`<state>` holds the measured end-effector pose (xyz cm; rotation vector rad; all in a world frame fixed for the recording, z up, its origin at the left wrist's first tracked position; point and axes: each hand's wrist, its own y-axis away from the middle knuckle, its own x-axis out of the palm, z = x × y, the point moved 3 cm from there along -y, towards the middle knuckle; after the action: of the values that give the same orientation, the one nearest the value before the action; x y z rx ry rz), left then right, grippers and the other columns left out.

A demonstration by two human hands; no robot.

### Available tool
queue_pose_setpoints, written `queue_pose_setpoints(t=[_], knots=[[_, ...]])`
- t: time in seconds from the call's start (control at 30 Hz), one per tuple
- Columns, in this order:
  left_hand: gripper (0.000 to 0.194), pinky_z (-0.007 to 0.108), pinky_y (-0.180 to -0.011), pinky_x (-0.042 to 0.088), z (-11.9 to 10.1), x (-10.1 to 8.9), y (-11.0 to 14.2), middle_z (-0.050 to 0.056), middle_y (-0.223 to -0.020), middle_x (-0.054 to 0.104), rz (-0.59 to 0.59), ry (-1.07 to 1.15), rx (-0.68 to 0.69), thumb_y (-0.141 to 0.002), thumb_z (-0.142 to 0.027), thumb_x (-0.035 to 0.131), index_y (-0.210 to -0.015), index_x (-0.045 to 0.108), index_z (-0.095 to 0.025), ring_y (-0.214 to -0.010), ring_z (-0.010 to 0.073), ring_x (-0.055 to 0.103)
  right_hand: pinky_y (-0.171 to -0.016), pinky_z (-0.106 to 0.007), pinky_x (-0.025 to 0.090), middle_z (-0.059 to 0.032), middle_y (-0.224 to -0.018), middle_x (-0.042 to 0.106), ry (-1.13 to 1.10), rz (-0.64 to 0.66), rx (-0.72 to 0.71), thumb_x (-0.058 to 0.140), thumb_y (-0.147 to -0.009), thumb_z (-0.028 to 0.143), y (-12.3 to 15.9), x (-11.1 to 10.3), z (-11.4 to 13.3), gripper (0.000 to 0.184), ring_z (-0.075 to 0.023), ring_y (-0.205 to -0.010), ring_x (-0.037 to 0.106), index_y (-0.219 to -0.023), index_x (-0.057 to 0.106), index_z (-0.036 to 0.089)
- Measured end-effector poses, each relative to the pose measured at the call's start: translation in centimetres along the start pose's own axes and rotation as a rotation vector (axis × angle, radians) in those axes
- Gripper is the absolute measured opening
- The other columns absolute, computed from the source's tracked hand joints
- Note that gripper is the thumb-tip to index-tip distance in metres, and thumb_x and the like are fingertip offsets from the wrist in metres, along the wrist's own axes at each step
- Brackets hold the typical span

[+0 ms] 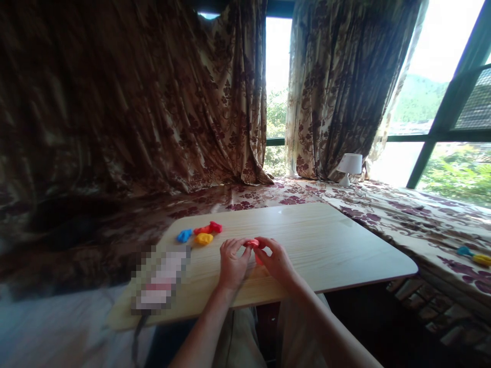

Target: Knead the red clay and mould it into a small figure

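tabletop (318,245): two hands (232,263) pinch one red item (253,243)

Heavy curtains (215,92) patterned with dark red flowers cover the left side and hang gathered between two bright windows. The narrow middle window (276,66) shows leaves; the wide right window (414,117), set in a dark green frame (441,135), shows a hazy hill (420,92) and sunlit foliage (462,168). Floral cloth (360,204) covers the broad ledge beneath, where a small white lamp (350,164) stands near the curtain's foot. A pale wood-grain desk (326,245) with rounded corners catches the daylight, while the left side and the space under the desk lie in deep shadow
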<state>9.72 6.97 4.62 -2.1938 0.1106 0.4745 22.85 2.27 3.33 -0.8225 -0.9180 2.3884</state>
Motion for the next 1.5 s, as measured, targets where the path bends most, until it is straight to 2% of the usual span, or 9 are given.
queue_pose_setpoints(t=[0.13, 0.43, 0.7, 0.8, 0.9, 1.1, 1.33, 1.5], knots=[[0.013, 0.037, -0.087, 0.039, -0.4, 0.0, 0.0, 0.001, -0.080, 0.069, 0.020, -0.062, 0.048, -0.080, -0.024, 0.058, -0.085, 0.069, -0.026, -0.081, 0.0191, 0.059, -0.071, -0.028, 0.050, -0.0018, -0.081, 0.069, -0.028, -0.021, 0.014, 0.058, -0.081, 0.022, 0.0, 0.1, -0.3, 0.014, -0.0159, -0.073, 0.061, -0.092, 0.066, 0.021], [0.009, 0.037, -0.085, 0.037, -0.7, -0.1, 0.1, 0.001, -0.074, 0.066, -0.046, -0.135, 0.068, -0.079, -0.024, 0.059, -0.075, 0.067, -0.023, -0.080, 0.0193, 0.055, -0.072, -0.028, 0.049, -0.0023, -0.080, 0.069, -0.057, -0.060, 0.047, 0.057, -0.082, 0.027, 0.1, 0.1, -0.5, 0.013, -0.0165, -0.073, 0.062, -0.089, 0.067, 0.021], [0.009, 0.036, -0.085, 0.038, -0.7, -0.1, 0.2, 0.001, -0.074, 0.066, -0.045, -0.146, 0.094, -0.080, -0.024, 0.058, -0.077, 0.067, -0.023, -0.079, 0.0184, 0.055, -0.072, -0.028, 0.049, -0.0026, -0.079, 0.069, -0.110, -0.067, 0.119, 0.055, -0.083, 0.032, 0.0, -0.1, -0.3, 0.018, -0.0166, -0.073, 0.062, -0.089, 0.067, 0.019], [0.012, 0.037, -0.086, 0.038, -0.9, -0.1, 0.2, 0.001, -0.077, 0.065, -0.054, -0.131, 0.094, -0.078, -0.022, 0.060, -0.088, 0.067, -0.022, -0.080, 0.0183, 0.055, -0.071, -0.027, 0.049, -0.0032, -0.079, 0.069, -0.130, -0.058, 0.133, 0.055, -0.083, 0.032, -0.1, -0.1, -0.3, 0.019, -0.0162, -0.073, 0.062, -0.089, 0.067, 0.018], [0.017, 0.037, -0.087, 0.038, -1.0, -0.2, 0.2, 0.001, -0.080, 0.065, -0.058, -0.116, 0.109, -0.078, -0.021, 0.060, -0.093, 0.066, -0.024, -0.083, 0.0183, 0.055, -0.071, -0.027, 0.049, -0.0034, -0.078, 0.069, -0.130, -0.037, 0.128, 0.055, -0.083, 0.032, -0.1, 0.0, -0.3, 0.020, -0.0161, -0.072, 0.061, -0.089, 0.067, 0.018], [0.011, 0.036, -0.085, 0.038, -0.8, -0.2, 0.2, 0.001, -0.076, 0.065, -0.082, -0.138, 0.123, -0.081, -0.025, 0.057, -0.078, 0.067, -0.022, -0.080, 0.0176, 0.054, -0.071, -0.027, 0.049, -0.0032, -0.078, 0.069, -0.104, -0.022, 0.106, 0.055, -0.083, 0.033, 0.0, 0.1, -0.4, 0.020, -0.0161, -0.072, 0.061, -0.089, 0.067, 0.019], [0.015, 0.037, -0.088, 0.037, -1.2, -0.2, 0.3, 0.001, -0.084, 0.066, -0.024, -0.131, 0.140, -0.080, -0.019, 0.057, -0.090, 0.067, -0.025, -0.084, 0.0179, 0.055, -0.070, -0.026, 0.049, -0.0024, -0.078, 0.069, -0.100, -0.022, 0.102, 0.056, -0.081, 0.029, 0.1, 0.2, -0.4, 0.017, -0.0155, -0.072, 0.061, -0.089, 0.067, 0.019], [0.014, 0.036, -0.086, 0.038, -1.1, -0.4, 0.3, 0.001, -0.078, 0.066, -0.063, -0.151, 0.145, -0.083, -0.020, 0.054, -0.082, 0.067, -0.023, -0.081, 0.0175, 0.055, -0.068, -0.025, 0.048, -0.0017, -0.076, 0.069, -0.097, 0.002, 0.070, 0.056, -0.083, 0.031, 0.1, 0.4, -0.3, 0.018, -0.0150, -0.070, 0.060, -0.088, 0.068, 0.019]])
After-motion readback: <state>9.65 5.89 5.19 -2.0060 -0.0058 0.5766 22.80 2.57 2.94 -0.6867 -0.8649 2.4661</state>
